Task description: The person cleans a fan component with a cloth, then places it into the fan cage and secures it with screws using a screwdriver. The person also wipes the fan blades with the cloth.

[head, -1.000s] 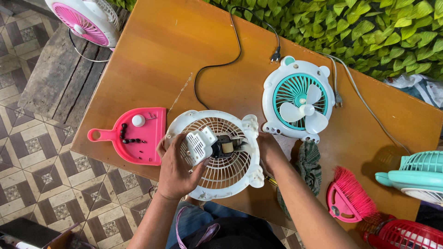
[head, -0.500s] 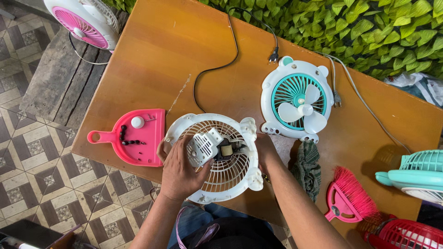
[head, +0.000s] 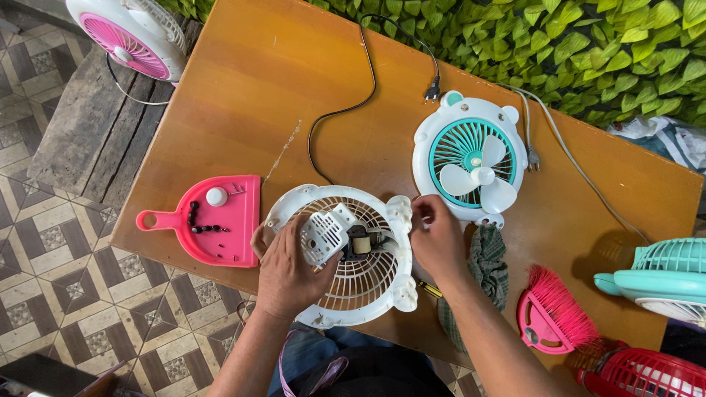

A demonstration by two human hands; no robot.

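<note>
orange wooden table [head: 243, 95] over patterned tile floor [head: 66, 309] (left hand [head: 288, 270] gripping white fan housing [head: 368, 283])

An outdoor repair spot for small fans: several table fans, one opened white fan shell [head: 346, 257] among them, lie on a wooden surface [head: 257, 95] beside a leafy hedge [head: 588, 51], above patterned floor tiles [head: 66, 294], with a pink tray of screws [head: 213, 220].
</note>
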